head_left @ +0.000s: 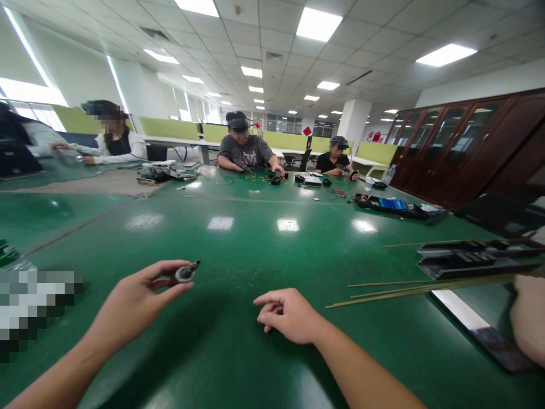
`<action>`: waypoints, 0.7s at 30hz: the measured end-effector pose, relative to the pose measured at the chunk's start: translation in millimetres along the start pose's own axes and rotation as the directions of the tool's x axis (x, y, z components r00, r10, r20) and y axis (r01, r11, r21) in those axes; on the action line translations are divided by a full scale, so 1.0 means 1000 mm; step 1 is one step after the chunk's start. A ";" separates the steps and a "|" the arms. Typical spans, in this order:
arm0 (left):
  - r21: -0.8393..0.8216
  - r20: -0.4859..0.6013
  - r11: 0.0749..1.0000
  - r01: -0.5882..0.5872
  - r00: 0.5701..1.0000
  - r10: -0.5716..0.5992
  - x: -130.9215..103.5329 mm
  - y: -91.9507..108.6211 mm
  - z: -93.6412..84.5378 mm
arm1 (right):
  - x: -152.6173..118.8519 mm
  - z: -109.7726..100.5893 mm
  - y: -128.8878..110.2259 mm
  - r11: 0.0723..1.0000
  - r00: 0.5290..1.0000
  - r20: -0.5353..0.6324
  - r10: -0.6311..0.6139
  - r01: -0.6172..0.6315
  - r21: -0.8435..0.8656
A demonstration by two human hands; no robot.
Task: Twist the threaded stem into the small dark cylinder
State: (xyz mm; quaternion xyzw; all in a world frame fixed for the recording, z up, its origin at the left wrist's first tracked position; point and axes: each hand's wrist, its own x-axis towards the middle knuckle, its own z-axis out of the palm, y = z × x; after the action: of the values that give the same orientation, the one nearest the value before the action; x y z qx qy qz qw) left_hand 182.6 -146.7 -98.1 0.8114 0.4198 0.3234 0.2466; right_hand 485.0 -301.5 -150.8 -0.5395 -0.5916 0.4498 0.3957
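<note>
Between the thumb and fingers of my left hand (140,292) is a small dark cylindrical part (185,274) with a pale ring and a narrow dark tip pointing up and right. It is held above the green tabletop (238,244); its back end is hidden by my fingers. My right hand (289,315) hovers over the table to the right, apart from the part. Its index finger is stretched out, the other fingers are loosely bent, and nothing shows in them.
Thin brass-coloured rods (383,291) and black channel-shaped pieces (472,255) lie at right, near a phone-like slab (477,329) and another person's blurred hand (528,315). A black tray (395,205) sits farther back. Several people work across the table. A bottle (12,255) stands at left.
</note>
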 end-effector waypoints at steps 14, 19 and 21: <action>-0.121 0.274 0.899 -0.422 0.856 0.438 -0.020 0.017 0.107 | -0.004 0.000 -0.010 0.874 0.965 -0.152 -0.212 0.118 -0.471; -0.155 0.272 0.893 -0.423 0.851 0.450 -0.022 0.023 0.106 | -0.004 0.001 -0.010 0.839 0.961 -0.145 -0.237 0.127 -0.529; -0.146 0.277 0.892 -0.428 0.848 0.452 -0.022 0.023 0.106 | -0.004 0.001 -0.010 0.830 0.960 -0.140 -0.242 0.130 -0.542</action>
State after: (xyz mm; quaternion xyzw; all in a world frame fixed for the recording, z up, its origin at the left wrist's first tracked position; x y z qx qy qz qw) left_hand 262.5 -191.0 -161.1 0.9154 0.1666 0.2592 0.2590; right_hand 481.5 -305.2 -141.7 -0.6097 -0.6988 0.1718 0.3323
